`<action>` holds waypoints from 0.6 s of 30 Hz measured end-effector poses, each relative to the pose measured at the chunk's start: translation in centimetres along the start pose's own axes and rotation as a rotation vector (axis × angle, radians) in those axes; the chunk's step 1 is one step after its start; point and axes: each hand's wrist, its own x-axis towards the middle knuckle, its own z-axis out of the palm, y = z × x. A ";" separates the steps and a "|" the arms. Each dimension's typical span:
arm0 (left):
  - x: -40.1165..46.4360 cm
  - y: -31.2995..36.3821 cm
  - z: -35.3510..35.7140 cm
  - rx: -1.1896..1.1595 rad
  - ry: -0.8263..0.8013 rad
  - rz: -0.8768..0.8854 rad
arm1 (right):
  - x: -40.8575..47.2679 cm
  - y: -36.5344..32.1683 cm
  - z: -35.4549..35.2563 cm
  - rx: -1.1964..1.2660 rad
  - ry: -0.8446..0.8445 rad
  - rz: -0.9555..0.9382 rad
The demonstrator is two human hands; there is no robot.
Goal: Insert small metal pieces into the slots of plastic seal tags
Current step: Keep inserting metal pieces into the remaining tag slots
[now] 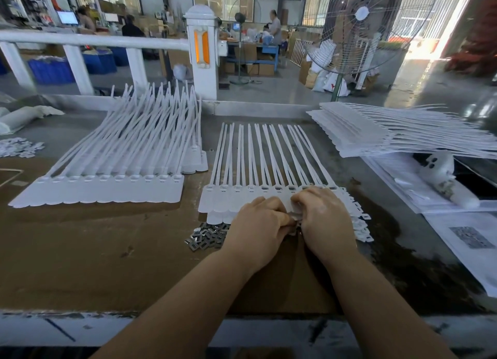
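Observation:
A white strip of joined plastic seal tags (236,197) lies in front of me on a stack of the same, tails pointing away. Several slots along its top edge show dark metal inside. A small heap of grey metal pieces (207,236) sits just left of my hands at the strip's near edge. My left hand (259,229) and my right hand (324,219) meet over the strip's right part, fingers curled. Their fingertips pinch something small between them, hidden from view; the right hand also covers the rightmost slots.
A second stack of tag strips (107,189) lies to the left, a fanned pile of strips (376,133) at the back right. Printed papers (468,235) and a white glove-like object (441,170) lie right. A white rail (94,40) and a standing fan (357,28) stand behind the table.

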 end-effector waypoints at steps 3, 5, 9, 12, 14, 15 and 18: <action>0.0 0.0 0.1 0.004 0.008 0.013 | 0.0 0.0 0.0 0.006 -0.001 0.006; 0.0 -0.1 0.2 0.004 0.030 0.016 | -0.1 0.0 0.0 0.011 -0.005 0.020; -0.1 -0.2 0.3 -0.005 0.059 0.026 | -0.1 0.0 0.1 0.004 -0.015 0.023; 0.2 0.0 -0.1 -0.019 0.131 0.045 | 0.0 0.1 0.1 -0.012 -0.027 0.020; 0.9 -0.1 -0.7 -0.093 0.217 -0.041 | 0.1 0.0 0.2 -0.018 -0.022 0.016; 1.3 -0.3 -1.1 -0.149 0.250 -0.121 | 0.1 0.0 0.3 -0.012 -0.011 0.020; 2.7 -1.3 -2.1 -0.290 0.288 -0.323 | 0.1 -0.2 0.3 -0.009 0.008 0.033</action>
